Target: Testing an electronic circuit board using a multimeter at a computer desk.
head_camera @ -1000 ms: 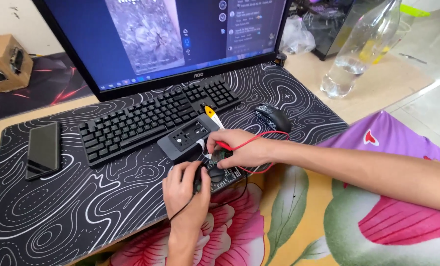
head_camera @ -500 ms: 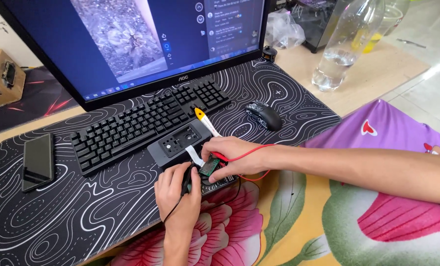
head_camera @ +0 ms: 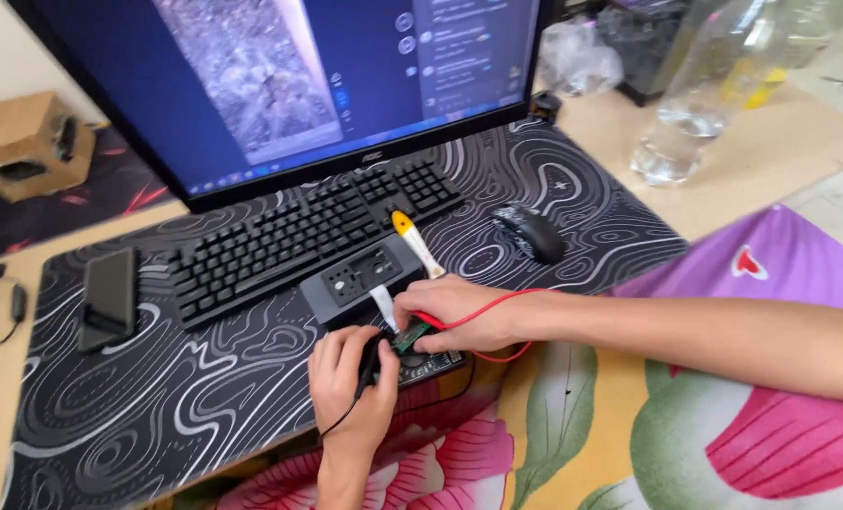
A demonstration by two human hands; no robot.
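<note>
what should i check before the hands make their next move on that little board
1. Left hand gripping the black probe with its lead: ok.
2. Right hand with the red wire on the small green board: ok.
3. Probe tip touching the right spot on the board: cannot tell, fingers hide it.
4. Board resting flat on the dark device at the mat's near edge: cannot tell.
5. Yellow-handled tool and grey box lying apart from the hands: ok.
6. Water bottle standing upright, well away from the work: ok.
</note>
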